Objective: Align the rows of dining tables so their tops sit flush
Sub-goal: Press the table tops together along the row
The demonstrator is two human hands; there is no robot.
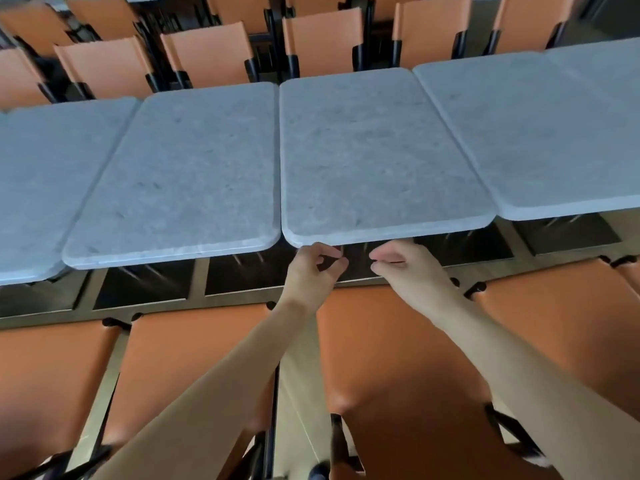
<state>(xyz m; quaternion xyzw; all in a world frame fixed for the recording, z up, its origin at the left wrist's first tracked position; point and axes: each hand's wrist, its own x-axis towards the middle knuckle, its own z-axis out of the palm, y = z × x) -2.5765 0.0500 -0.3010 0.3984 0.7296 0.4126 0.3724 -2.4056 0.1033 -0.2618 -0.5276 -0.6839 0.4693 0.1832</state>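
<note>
A row of grey stone-look dining tables runs across the head view. The middle table lies right in front of me, with a narrow seam between it and the left table. Its other neighbour is the right table. The left table's near edge sits slightly closer to me than the middle table's. My left hand and my right hand hover just below the middle table's near edge, close together. Their fingers are loosely curled and hold nothing. I cannot tell whether they touch the edge.
Orange chair seats with black frames stand between me and the tables, under my forearms. More orange chairs line the far side in rows. Dark table bases show below the tops. A further table continues the row at left.
</note>
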